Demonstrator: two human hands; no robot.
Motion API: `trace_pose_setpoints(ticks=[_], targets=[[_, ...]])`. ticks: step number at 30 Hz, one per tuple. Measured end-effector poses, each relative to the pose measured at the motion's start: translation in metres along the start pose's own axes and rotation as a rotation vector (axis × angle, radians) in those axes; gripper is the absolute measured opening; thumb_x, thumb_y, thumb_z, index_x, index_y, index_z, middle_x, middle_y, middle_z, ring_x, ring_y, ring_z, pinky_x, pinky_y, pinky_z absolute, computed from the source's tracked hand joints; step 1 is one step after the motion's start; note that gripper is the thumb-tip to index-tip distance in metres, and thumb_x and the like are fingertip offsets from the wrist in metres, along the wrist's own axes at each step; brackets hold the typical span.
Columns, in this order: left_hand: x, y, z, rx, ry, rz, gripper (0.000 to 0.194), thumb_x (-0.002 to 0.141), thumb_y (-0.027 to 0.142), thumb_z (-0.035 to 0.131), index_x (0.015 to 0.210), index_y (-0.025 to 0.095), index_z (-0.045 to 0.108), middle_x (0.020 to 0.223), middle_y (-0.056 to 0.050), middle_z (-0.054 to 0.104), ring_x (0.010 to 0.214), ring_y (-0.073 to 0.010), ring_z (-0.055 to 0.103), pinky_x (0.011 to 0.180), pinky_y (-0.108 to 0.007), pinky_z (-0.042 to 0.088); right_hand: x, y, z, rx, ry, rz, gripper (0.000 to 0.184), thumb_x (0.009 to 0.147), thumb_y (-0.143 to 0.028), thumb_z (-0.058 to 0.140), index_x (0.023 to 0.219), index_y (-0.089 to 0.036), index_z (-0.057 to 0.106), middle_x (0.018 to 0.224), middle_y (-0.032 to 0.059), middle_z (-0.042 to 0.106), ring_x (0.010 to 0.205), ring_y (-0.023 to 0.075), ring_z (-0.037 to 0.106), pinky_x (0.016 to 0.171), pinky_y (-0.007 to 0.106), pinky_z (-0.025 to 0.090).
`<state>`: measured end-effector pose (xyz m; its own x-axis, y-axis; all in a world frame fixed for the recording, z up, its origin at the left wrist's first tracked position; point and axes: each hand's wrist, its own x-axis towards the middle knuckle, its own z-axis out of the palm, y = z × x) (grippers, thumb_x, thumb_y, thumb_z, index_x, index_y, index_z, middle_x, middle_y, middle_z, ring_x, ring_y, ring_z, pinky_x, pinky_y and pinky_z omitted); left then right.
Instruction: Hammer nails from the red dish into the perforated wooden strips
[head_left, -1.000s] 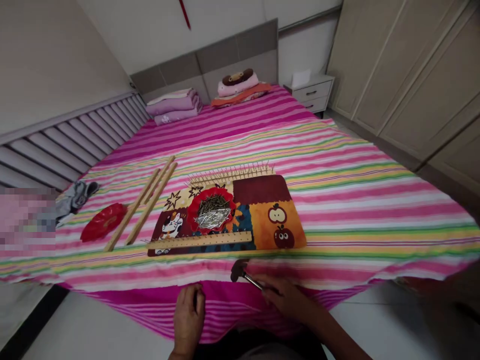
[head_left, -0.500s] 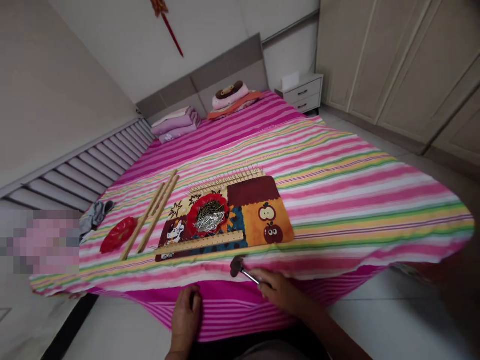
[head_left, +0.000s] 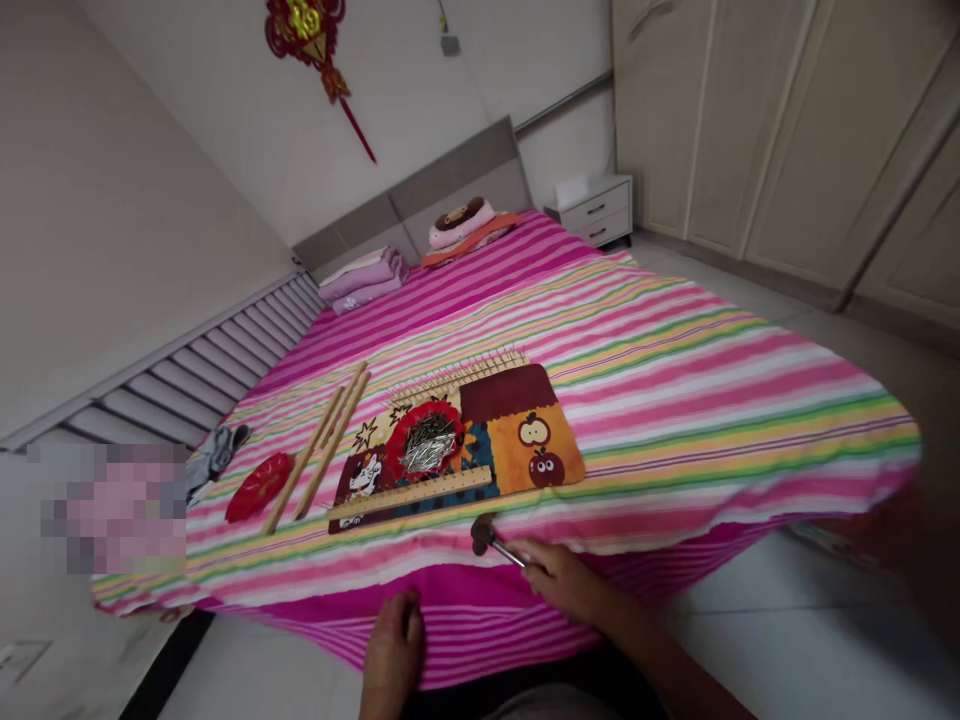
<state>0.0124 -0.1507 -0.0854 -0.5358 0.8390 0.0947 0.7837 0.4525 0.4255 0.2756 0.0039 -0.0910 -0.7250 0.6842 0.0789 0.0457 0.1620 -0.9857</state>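
Observation:
My right hand (head_left: 553,578) is wrapped around the shiny handle of a hammer (head_left: 484,536), whose dark head rests on or just above the striped bedcover near its front edge. My left hand (head_left: 393,635) hangs by the bed's front side, fingers curled; whatever is inside them, if anything, is hidden. Ahead of both hands, a wooden strip (head_left: 420,491) with a row of small dots lies on a patterned mat (head_left: 556,450). Behind it, a red dish (head_left: 393,455) holds a heap of nails (head_left: 429,443). Along the mat's far edge sits another wooden strip (head_left: 431,388) bristling with upright nails.
Several plain wooden strips (head_left: 330,450) lie left of the mat, beside a second red dish (head_left: 259,487). Dark cloth (head_left: 215,460) is bunched near the bed's left edge. Folded bedding (head_left: 367,278) is by the headboard (head_left: 442,180); a nightstand (head_left: 596,212) stands beyond.
The view has tilted upward and shifted slightly, bringing more of the red wall ornament into sight. Both hands keep nearly the same pose, with the hammer still in the right one.

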Motion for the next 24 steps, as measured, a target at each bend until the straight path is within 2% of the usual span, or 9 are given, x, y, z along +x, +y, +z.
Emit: trace_pose_setpoints(ticks=[3,6,10,13,16,20,24], targets=[[-0.001,-0.005,0.005,0.001,-0.04,-0.028,0.03,0.078,0.028,0.042,0.096,0.019,0.064,0.098,-0.007,0.07,0.091,-0.0207,0.065,0.084,-0.036,0.05,0.0,-0.003,0.0,-0.016,0.013,-0.004,0.046,0.078,-0.012,0.041,0.118,-0.02,0.062,0.105,0.0042,0.072,0.092,0.021,0.065,0.079,0.03,0.049],[-0.004,-0.01,0.003,0.049,0.011,-0.024,0.032,0.078,0.03,0.042,0.095,0.018,0.065,0.094,-0.008,0.069,0.09,-0.0216,0.064,0.085,-0.037,0.049,0.0,-0.003,0.001,-0.027,0.004,-0.006,0.045,0.079,-0.013,0.04,0.118,-0.02,0.062,0.107,0.0052,0.071,0.094,0.0219,0.065,0.082,0.031,0.049],[-0.01,-0.014,0.002,0.144,0.06,0.067,0.035,0.08,0.039,0.044,0.097,0.018,0.067,0.096,-0.01,0.067,0.093,-0.0235,0.061,0.089,-0.039,0.047,0.0,-0.002,0.001,-0.028,-0.008,-0.013,0.045,0.078,-0.015,0.043,0.118,-0.019,0.063,0.115,0.0073,0.069,0.102,0.0236,0.063,0.087,0.033,0.047],[-0.012,-0.016,0.013,0.308,-0.103,0.02,0.034,0.078,0.029,0.048,0.103,0.018,0.067,0.104,-0.01,0.066,0.098,-0.0229,0.06,0.091,-0.036,0.045,0.0,-0.004,0.001,-0.034,0.003,-0.011,0.046,0.078,-0.015,0.043,0.12,-0.02,0.062,0.118,0.007,0.067,0.106,0.0232,0.061,0.091,0.033,0.046],[-0.015,-0.018,0.027,0.503,-0.313,-0.087,0.044,0.074,0.012,0.048,0.115,0.021,0.063,0.115,-0.009,0.064,0.105,-0.0215,0.058,0.093,-0.034,0.042,0.0,-0.006,0.002,-0.051,0.007,-0.004,0.046,0.078,-0.014,0.042,0.119,-0.02,0.062,0.114,0.0069,0.069,0.104,0.0228,0.063,0.09,0.033,0.046],[-0.026,-0.023,0.031,0.617,-0.389,-0.147,0.053,0.079,0.006,0.036,0.121,0.031,0.057,0.129,-0.006,0.056,0.115,-0.0231,0.051,0.093,-0.04,0.038,0.004,-0.003,0.004,-0.069,-0.027,-0.007,0.045,0.081,-0.016,0.042,0.122,-0.019,0.06,0.119,0.0078,0.067,0.109,0.023,0.06,0.094,0.034,0.044],[-0.032,-0.032,0.032,0.643,-0.509,-0.16,0.066,0.069,0.005,0.045,0.128,0.034,0.049,0.136,-0.002,0.05,0.123,-0.0215,0.044,0.099,-0.04,0.03,0.005,0.001,0.006,-0.121,-0.045,0.05,0.044,0.083,-0.023,0.045,0.124,-0.019,0.06,0.123,0.0097,0.064,0.112,0.025,0.058,0.098,0.037,0.042]])
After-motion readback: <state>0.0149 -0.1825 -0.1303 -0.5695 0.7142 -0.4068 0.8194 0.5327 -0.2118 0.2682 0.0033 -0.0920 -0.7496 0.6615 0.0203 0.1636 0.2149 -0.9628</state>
